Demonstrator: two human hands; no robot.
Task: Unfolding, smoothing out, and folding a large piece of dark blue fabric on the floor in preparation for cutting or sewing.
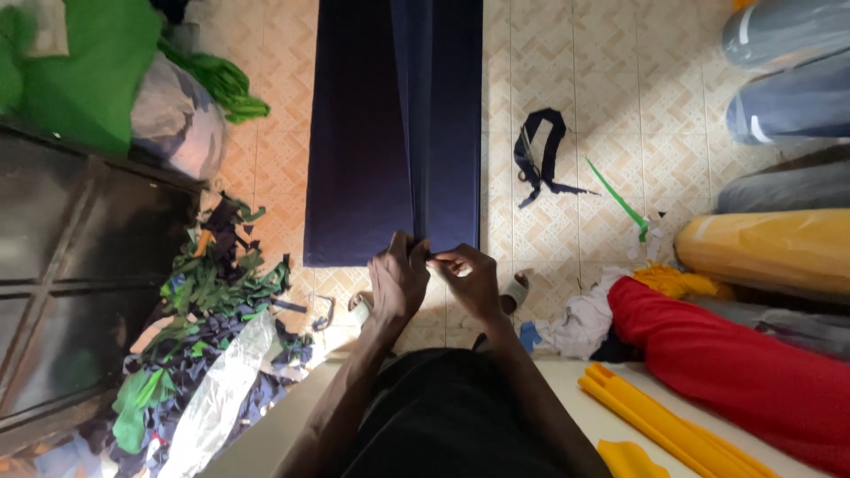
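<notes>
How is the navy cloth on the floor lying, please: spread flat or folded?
Mostly spread flat; the navy cloth has one lengthwise fold, pinched by both hands.

A dark, nearly black garment (443,416) is worn over the torso at the lower centre of the frame. Both forearms are left bare, no sleeves reaching them. No rings, watch or gloves are seen on the hands (434,279).

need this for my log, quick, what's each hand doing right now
Left hand: closed, pinching the near edge of the navy fabric.
Right hand: closed, pinching the same edge beside it.
</notes>
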